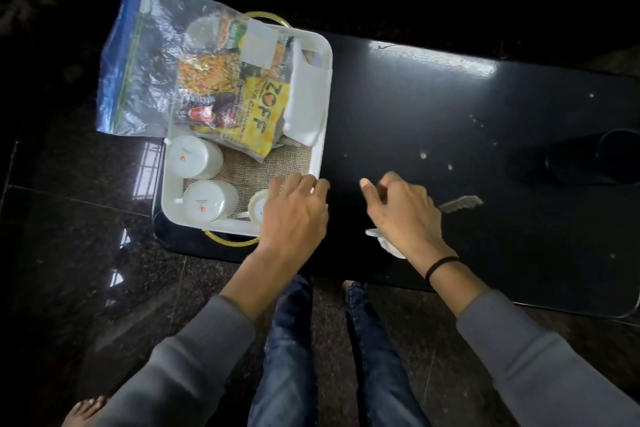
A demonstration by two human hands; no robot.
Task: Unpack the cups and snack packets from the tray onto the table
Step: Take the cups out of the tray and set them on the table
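A white tray [323,135] with gold handles sits at the left end of the black table [450,107]. Two white cups [194,158] [207,201] stand upside down in its near left part. A third cup [256,208] is half hidden under my left hand [294,211], which lies over the tray's near right corner with its fingertips on the rim. A clear zip bag [156,55] of snack packets [256,114] lies across the far half of the tray. My right hand [398,211] hovers over the table, its fingers loosely curled. A white object [384,243] peeks out beneath its wrist.
White napkins [306,97] lie along the tray's right side on a burlap liner [263,166]. A small serrated strip [460,204] lies right of my right hand. A dark cylinder [595,156] lies at the table's right end. The bag overhangs the table's left edge.
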